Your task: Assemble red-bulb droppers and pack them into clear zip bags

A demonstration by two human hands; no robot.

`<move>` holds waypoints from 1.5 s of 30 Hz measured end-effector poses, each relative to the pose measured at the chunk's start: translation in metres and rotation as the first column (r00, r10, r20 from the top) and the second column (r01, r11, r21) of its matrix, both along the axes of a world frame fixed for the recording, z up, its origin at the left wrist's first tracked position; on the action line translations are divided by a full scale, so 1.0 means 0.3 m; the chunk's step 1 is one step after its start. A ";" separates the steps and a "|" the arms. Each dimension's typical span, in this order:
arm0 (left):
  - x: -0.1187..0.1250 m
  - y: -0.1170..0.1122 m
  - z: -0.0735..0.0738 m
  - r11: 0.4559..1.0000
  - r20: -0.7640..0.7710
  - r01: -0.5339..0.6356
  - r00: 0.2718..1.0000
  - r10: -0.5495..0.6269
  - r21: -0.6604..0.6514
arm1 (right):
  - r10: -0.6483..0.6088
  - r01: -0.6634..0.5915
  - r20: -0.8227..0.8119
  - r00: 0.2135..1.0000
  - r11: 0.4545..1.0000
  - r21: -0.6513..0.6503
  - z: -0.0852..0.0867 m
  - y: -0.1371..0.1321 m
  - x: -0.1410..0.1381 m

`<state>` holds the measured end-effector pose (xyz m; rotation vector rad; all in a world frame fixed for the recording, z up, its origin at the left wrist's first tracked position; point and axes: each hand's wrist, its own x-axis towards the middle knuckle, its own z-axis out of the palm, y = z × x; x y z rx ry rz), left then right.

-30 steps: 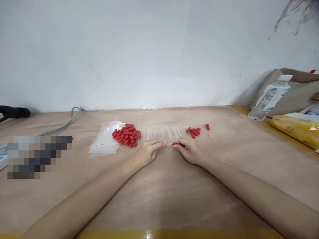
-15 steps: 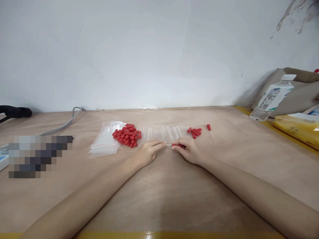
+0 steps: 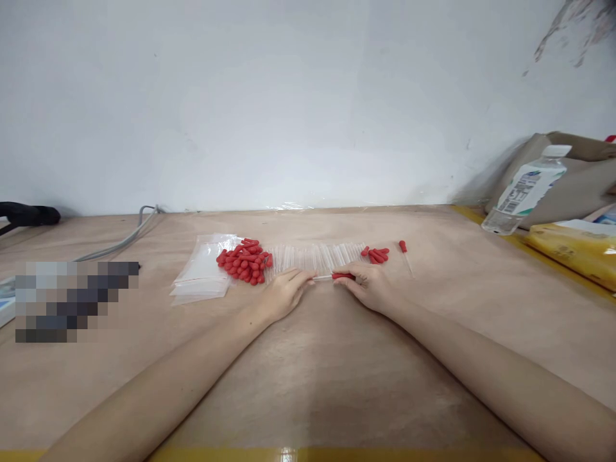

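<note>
My left hand [image 3: 287, 292] is closed on a thin clear glass dropper tube [image 3: 323, 277], which lies level and points right. Between the thumb and fingers of my right hand [image 3: 366, 287] is a red rubber dropper bulb [image 3: 343, 276], its mouth at the tube's right end; how far the tube is inside it I cannot tell. Just beyond both hands lies a row of clear glass tubes [image 3: 308, 256]. A heap of red bulbs [image 3: 244, 263] sits left of the row, and several loose red bulbs [image 3: 377, 255] lie to its right. Farther right rests one dropper [image 3: 403, 246] with its bulb on.
Clear plastic bags [image 3: 199, 273] lie partly under the bulb heap. At the right stand a water bottle [image 3: 524, 189] and a grey-brown bag [image 3: 572, 173], near a yellow packet [image 3: 577, 250]. A grey cable [image 3: 120, 244] and a black object [image 3: 31, 213] are at the left.
My left hand has slid slightly left along the tube, so more of the tube shows between my hands. The right hand keeps its grip on the bulb.
</note>
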<state>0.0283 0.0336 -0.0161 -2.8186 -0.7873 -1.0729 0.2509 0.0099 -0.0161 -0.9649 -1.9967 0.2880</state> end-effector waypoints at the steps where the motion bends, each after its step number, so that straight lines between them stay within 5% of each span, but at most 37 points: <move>1: 0.001 -0.002 0.002 1.000 0.001 0.000 1.000 0.000 -0.004 | 0.003 -0.003 0.011 1.000 1.000 -0.009 -0.001 0.001 -0.002; 24: 0.014 -0.015 0.012 0.993 0.058 0.107 0.992 -0.109 0.050 | 0.038 -0.057 0.220 0.975 0.995 0.078 0.018 -0.017 -0.040; 29: 0.009 -0.008 0.010 0.993 0.058 0.112 0.992 -0.114 0.043 | 0.055 -0.064 0.169 0.984 0.997 0.048 0.019 -0.020 -0.045; 36: 0.010 -0.006 0.007 0.995 0.076 0.086 0.993 -0.090 0.054 | 0.085 -0.103 -0.138 0.987 0.986 -0.134 0.013 -0.001 -0.025; 45: 0.012 -0.019 0.006 0.998 0.091 0.059 0.994 -0.062 0.039 | 0.063 -0.063 0.021 0.998 0.998 0.006 0.007 -0.005 -0.022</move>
